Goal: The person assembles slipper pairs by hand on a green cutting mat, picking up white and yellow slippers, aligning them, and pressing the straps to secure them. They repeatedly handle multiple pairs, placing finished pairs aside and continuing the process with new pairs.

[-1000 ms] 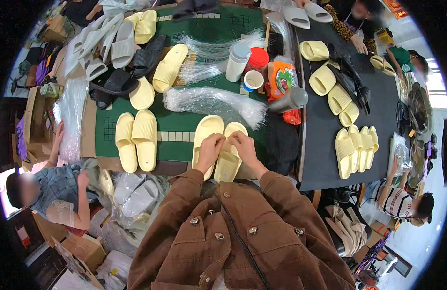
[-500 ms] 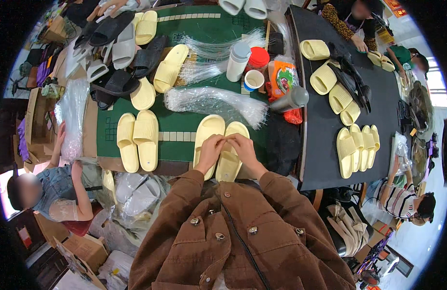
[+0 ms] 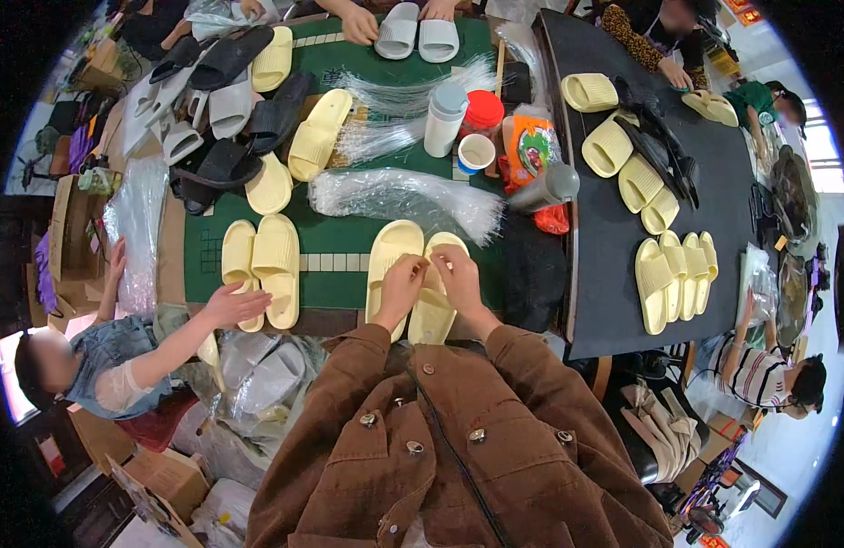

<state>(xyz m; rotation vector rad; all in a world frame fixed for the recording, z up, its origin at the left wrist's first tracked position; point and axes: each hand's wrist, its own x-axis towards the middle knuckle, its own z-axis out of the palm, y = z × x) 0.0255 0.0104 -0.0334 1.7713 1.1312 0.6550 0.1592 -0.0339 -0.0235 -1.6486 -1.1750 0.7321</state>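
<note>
Pale yellow left slipper [image 3: 394,240] and matching right slipper [image 3: 431,320] lie side by side at the near edge of the green-topped desk [image 3: 335,290], directly beneath the person's hands. Left hand [image 3: 402,285] lies over the inner side of the left slipper; right hand [image 3: 458,277] is above the strap area of the right slipper. Fingers of both hands are bent, tips brought close to one another over the pair; whether anything is clamped between them cannot be told.

Containers: white bottle [image 3: 443,128] stands upright, grey lid on, contents hidden. Beside it, red-lidded container [image 3: 483,110], closed. Just in front of that, paper cup [image 3: 476,153], white with blue lower band, mouth open; contents not discernible. Grey flask [image 3: 548,188] lies tilted near orange package [image 3: 533,146]. Below the desk, clear plastic bag [image 3: 248,402] holds light grey slippers [image 3: 278,373].
</note>
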